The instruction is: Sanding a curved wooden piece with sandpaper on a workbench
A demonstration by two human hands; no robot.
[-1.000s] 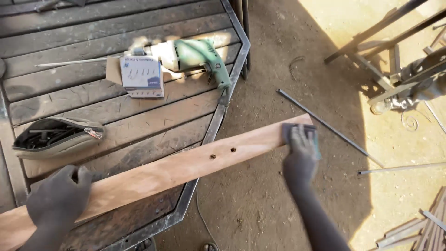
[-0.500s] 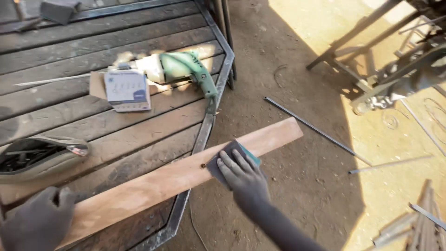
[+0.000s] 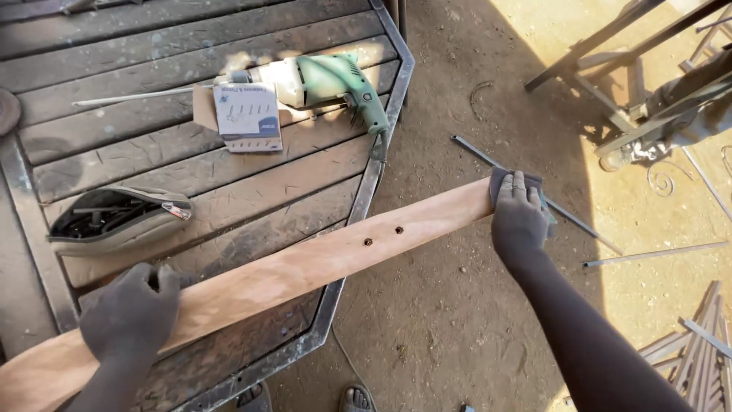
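A slatted wooden worktop carries a long pale plank that juts out over dirt ground. The left hand presses flat on its near end; the right hand grips a dark sanding pad at the far end — sanding seems underway, needing steady strokes. Behind lie a green drill and a small white-and-blue box.

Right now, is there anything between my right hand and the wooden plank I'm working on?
Yes: a dark sanding pad lies under the right hand, pressed on the far end of the wooden plank. The left hand rests directly on the plank.
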